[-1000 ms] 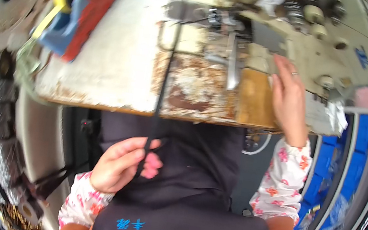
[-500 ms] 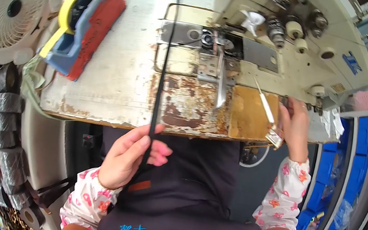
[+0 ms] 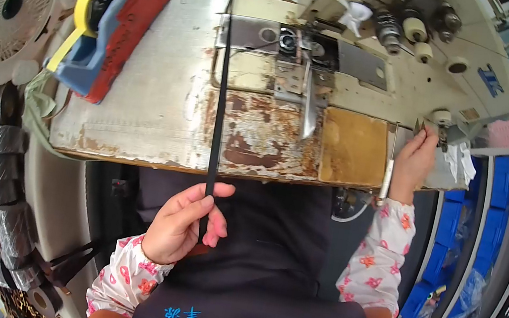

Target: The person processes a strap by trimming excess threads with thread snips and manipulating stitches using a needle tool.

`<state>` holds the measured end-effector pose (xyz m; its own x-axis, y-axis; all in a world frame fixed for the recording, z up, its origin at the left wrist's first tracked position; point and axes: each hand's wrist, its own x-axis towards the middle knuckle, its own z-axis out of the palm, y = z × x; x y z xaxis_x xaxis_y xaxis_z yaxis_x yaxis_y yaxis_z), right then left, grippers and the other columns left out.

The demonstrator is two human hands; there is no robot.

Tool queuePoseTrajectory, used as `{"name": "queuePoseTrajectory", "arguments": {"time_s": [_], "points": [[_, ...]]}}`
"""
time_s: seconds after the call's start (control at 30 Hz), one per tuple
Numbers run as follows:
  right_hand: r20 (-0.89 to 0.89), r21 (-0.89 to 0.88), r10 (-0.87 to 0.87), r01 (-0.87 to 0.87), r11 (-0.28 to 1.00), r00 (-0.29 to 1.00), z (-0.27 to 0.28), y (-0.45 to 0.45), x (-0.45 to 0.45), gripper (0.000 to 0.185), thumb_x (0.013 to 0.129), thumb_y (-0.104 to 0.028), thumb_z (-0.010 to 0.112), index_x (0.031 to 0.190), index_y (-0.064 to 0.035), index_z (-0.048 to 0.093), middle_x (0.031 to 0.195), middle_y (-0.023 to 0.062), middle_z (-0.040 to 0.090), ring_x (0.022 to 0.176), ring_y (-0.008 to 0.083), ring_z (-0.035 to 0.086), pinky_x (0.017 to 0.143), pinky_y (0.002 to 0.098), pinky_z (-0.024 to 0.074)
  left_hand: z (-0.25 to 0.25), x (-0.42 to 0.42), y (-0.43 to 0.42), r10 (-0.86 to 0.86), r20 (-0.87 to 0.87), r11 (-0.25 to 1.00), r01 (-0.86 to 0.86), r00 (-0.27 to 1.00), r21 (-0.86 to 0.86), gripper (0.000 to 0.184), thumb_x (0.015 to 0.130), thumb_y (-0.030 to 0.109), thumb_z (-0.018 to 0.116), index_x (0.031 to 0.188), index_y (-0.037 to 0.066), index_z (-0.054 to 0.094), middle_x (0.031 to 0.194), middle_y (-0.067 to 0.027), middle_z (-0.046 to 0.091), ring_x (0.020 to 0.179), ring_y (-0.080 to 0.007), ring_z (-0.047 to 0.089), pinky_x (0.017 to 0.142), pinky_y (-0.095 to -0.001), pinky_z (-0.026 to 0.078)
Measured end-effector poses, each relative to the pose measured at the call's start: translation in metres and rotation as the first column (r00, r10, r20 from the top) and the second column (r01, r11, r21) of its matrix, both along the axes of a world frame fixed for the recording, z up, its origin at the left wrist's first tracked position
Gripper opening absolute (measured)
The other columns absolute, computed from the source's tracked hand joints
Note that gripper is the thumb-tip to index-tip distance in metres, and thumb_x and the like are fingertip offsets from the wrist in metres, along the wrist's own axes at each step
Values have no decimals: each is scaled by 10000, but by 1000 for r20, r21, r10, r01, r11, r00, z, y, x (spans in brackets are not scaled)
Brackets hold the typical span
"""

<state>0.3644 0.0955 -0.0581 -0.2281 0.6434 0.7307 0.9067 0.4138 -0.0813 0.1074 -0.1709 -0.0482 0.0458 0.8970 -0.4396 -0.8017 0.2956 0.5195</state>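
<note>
A long black strap [image 3: 219,120] runs from the top of the head view down across the table's front edge. Its lower part is pinched between the thumb and fingers of my left hand [image 3: 181,224], in front of the dark apron. My right hand [image 3: 415,163] is at the table's right front, its fingers closed round a small dark pointed thing [image 3: 419,126], mostly hidden. Just left of that hand is a thin tool with a white handle [image 3: 387,179], its metal shaft pointing away from me.
A sewing machine [image 3: 473,80] with thread tensioners stands at the right, its metal plate [image 3: 362,66] mid-table. A blue and red tape dispenser [image 3: 115,30] and a white fan [image 3: 15,8] are at the left. Wrapped rolls [image 3: 8,220] lie lower left, blue bins [image 3: 445,256] right.
My right hand has moved back along the right side, and a dark pointed thing now shows at its fingertips. The white-handled tool has turned straighter. My left hand still holds the strap, slightly lower.
</note>
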Motion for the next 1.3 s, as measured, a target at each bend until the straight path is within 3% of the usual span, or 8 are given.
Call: {"name": "queuePoseTrajectory", "arguments": {"time_s": [0.07,0.37,0.43,0.5,0.63,0.93,1.1,1.3], "points": [[-397,-159,-30,-37,987,917,8,-11,-11,138,840,-81,435,909,13,510,732,150,550,618,271,548,565,336,432,-2,5,1,-38,-6,999,38,999,4,288,896,141,352,1135,-3,421,706,-114,574,555,-122,521,547,-212,424],[-448,10,269,-296,955,853,-62,-112,-3,118,814,17,467,930,13,451,873,88,510,750,132,502,617,216,407,-15,15,0,-79,-27,996,77,997,-55,267,897,149,362,1098,-3,449,701,-102,574,554,-116,512,545,-214,423],[-889,-174,-8,-321,931,458,-87,-134,-10,124,792,26,487,916,19,483,802,126,527,722,181,514,635,289,440,-15,15,-2,-94,-45,994,91,995,-66,265,896,152,366,1093,-3,453,700,-101,574,553,-115,511,542,-215,423],[-817,-533,-368,-340,775,444,-103,-141,-8,118,813,-7,477,929,10,484,803,113,531,668,160,516,628,280,445,-15,16,-2,-99,-64,993,94,993,-76,264,895,155,370,1088,-3,456,698,-100,573,552,-114,510,539,-216,422],[-347,-654,-29,-220,724,937,-143,-128,15,91,809,-49,511,885,2,511,717,32,550,593,95,499,546,221,408,-16,20,0,-80,-78,991,71,994,-109,255,891,164,383,1067,-2,467,692,-97,571,544,-115,505,532,-216,416],[-466,-698,-109,-290,654,878,-137,-139,12,128,755,-90,559,688,-9,484,645,172,504,573,351,483,498,384,376,-9,35,3,-79,-221,981,36,972,-192,260,885,204,398,1017,-3,484,635,-81,538,465,-109,429,457,-211,356],[-809,-558,-203,-611,562,552,-94,-151,29,147,821,-48,477,958,-12,519,684,73,573,553,137,530,510,252,431,5,24,4,203,-484,965,-258,851,-50,386,909,314,299,996,-5,498,567,-61,506,393,-87,372,383,-194,315],[-843,-455,-53,-659,599,535,-49,-119,82,351,914,-255,319,1047,18,496,622,31,485,588,74,450,550,200,382,44,58,31,-116,-656,992,60,746,-107,377,908,261,303,1163,-8,368,639,-159,581,450,-150,498,429,-213,388]]}}
